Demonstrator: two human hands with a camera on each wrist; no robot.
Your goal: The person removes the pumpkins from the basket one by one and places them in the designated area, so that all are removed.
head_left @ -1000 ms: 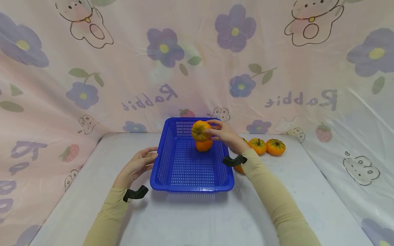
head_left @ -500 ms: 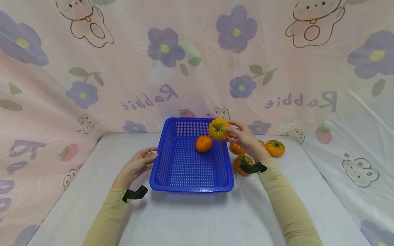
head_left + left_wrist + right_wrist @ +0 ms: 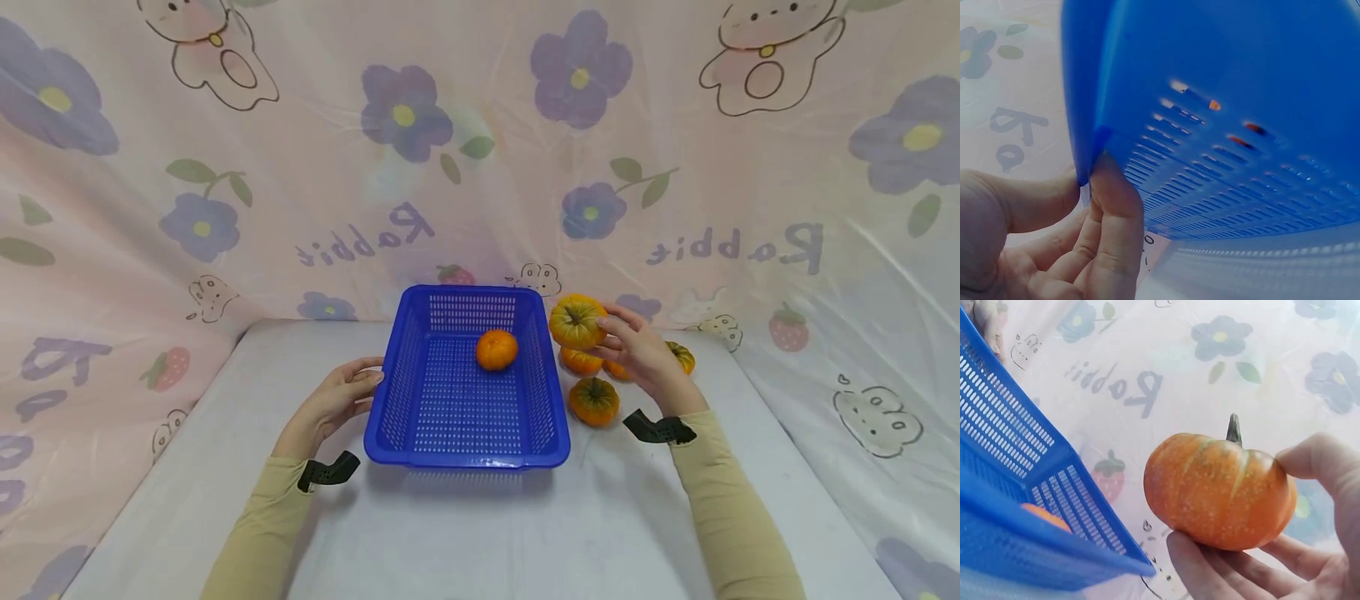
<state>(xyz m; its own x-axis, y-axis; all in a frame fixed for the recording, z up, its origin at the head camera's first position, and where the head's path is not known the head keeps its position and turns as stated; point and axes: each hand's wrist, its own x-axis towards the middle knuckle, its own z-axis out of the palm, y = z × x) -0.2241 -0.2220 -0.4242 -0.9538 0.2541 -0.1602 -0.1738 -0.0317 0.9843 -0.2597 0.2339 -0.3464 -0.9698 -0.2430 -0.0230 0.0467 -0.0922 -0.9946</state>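
Note:
My left hand (image 3: 337, 402) pinches the left rim of a blue plastic basket (image 3: 467, 461) between thumb and fingers, as the left wrist view shows. One orange pumpkin (image 3: 497, 350) lies inside, toward the back right. Just outside the basket's right wall, my right hand (image 3: 647, 358) holds a small ribbed pumpkin (image 3: 576, 322) up above the table. In the right wrist view its stem points upward; the thumb presses near the top and the fingers support it from below. Part of the basket (image 3: 1072, 512) fills the left side there.
Right of the basket, a green-topped pumpkin (image 3: 594, 402) sits on the white table (image 3: 465, 533). Behind it lie another pumpkin (image 3: 581, 361), one mostly hidden by my right hand, and one farther right (image 3: 681, 357). A patterned curtain (image 3: 480, 200) hangs behind and at the sides.
My right hand has carried the pumpkin rightward, from over the basket to beyond its right wall. The left hand and the basket stay in place.

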